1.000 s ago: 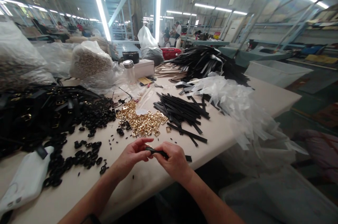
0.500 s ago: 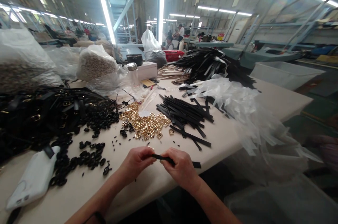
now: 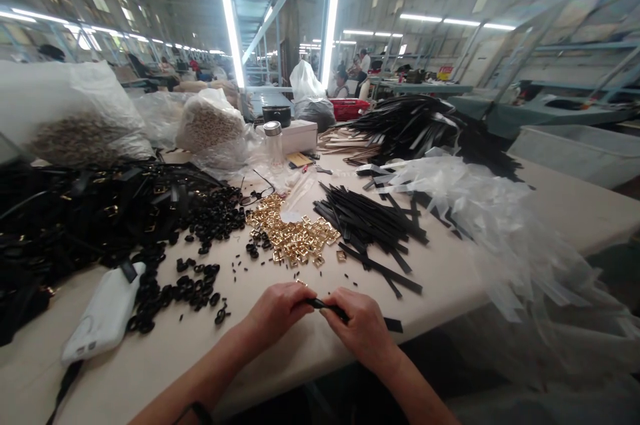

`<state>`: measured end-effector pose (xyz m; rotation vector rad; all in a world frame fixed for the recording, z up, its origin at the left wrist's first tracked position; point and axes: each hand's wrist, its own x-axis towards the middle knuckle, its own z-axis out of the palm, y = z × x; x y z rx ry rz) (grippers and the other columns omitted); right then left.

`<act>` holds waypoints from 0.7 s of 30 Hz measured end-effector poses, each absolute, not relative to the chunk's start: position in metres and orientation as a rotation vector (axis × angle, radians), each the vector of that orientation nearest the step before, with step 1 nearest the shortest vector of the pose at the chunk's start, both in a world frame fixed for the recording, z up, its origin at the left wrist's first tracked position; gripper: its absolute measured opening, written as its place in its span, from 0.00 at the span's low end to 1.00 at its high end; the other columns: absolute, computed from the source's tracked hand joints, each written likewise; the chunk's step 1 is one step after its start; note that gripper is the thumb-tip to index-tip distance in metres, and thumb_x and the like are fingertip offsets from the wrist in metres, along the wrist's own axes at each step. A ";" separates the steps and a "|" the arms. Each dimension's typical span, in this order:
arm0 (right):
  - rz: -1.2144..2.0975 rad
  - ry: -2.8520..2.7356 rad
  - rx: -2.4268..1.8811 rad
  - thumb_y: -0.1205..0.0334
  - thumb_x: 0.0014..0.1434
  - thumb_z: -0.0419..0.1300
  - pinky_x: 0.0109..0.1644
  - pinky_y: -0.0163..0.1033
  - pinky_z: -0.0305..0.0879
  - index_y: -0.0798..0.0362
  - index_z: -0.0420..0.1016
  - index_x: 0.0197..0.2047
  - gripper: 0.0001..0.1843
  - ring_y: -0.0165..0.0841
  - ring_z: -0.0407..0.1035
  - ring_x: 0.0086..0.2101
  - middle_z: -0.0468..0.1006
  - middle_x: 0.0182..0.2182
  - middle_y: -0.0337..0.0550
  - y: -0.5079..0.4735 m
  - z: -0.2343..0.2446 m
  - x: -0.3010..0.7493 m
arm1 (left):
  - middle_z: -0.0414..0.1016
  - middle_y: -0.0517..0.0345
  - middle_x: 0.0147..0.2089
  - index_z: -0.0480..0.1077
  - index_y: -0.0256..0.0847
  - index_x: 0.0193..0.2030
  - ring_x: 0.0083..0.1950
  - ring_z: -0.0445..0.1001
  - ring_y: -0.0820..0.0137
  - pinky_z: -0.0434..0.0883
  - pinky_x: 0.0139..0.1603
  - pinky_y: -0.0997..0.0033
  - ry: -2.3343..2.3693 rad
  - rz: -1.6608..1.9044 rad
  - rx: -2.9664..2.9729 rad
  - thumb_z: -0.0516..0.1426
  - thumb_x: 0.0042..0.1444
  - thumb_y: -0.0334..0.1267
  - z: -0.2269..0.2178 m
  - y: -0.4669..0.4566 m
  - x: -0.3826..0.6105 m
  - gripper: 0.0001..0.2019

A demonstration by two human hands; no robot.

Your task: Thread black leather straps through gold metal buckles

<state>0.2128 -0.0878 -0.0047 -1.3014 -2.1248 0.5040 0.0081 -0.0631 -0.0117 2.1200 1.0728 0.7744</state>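
Both hands are closed on one short black strap (image 3: 393, 325), near the front edge of the table. My left hand (image 3: 281, 310) pinches its left end between thumb and fingers. My right hand (image 3: 364, 326) wraps round its middle, and the free end sticks out to the right. A small gold buckle (image 3: 301, 282) shows just behind my left fingertips; whether it is threaded on the strap is hidden. Beyond my hands lie a heap of square gold buckles (image 3: 300, 238) and a pile of loose black straps (image 3: 373, 215).
Small black loops (image 3: 193, 288) are scattered to the left, beside a white power bank (image 3: 105, 311) with a cable. Behind them is a heap of buckled black straps (image 3: 75, 218). Eyeglasses (image 3: 259, 193) and a bottle (image 3: 273, 145) stand farther back. White plastic sheeting (image 3: 480, 205) hangs over the right edge.
The whole view has shifted, so the table and hands appear farther right. Both hands keep their grip on the strap, with less of it showing between them.
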 end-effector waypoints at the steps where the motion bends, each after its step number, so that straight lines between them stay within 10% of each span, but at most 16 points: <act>1: 0.503 -2.126 -1.299 0.64 0.59 0.60 0.34 0.36 0.58 0.50 0.74 0.32 0.03 0.33 0.70 0.30 0.76 0.28 0.39 -0.087 -0.004 0.212 | 0.77 0.55 0.32 0.76 0.42 0.37 0.33 0.73 0.67 0.66 0.35 0.72 1.075 0.770 2.132 0.58 0.56 0.35 -0.011 -0.063 0.008 0.05; 8: 0.535 -2.128 -1.243 0.61 0.60 0.61 0.40 0.36 0.61 0.47 0.75 0.43 0.07 0.36 0.72 0.37 0.78 0.35 0.41 -0.083 -0.004 0.204 | 0.79 0.54 0.32 0.77 0.43 0.36 0.34 0.75 0.65 0.66 0.36 0.70 1.146 0.786 2.178 0.58 0.57 0.37 -0.012 -0.062 0.006 0.06; 21: 0.574 -2.116 -1.283 0.67 0.57 0.61 0.35 0.34 0.57 0.51 0.72 0.32 0.03 0.32 0.70 0.31 0.76 0.30 0.37 -0.079 -0.015 0.201 | 0.76 0.59 0.28 0.75 0.43 0.37 0.29 0.72 0.68 0.65 0.32 0.73 1.341 0.863 1.864 0.56 0.57 0.41 0.012 -0.047 -0.023 0.08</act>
